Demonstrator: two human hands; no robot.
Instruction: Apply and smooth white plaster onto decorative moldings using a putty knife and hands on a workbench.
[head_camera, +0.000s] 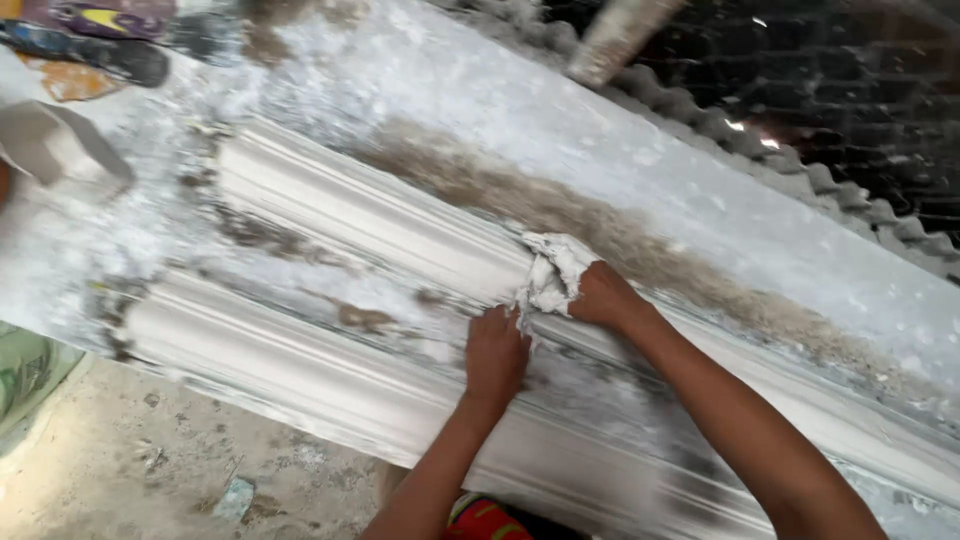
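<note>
Pressing flat on the white plaster moulding (330, 215), the left hand (495, 352) lies open; the right hand (603, 297) grips a plaster-soaked wad (553, 270).

Lighting: soft, even daylight; white plaster worktop (700, 190) bright, near washed out at upper centre. Shadows: faint, in the moulding grooves. Upper right corner: dark, small glints. Sharpness: motion blur throughout, strongest at left edge and top; fine detail smeared.
</note>
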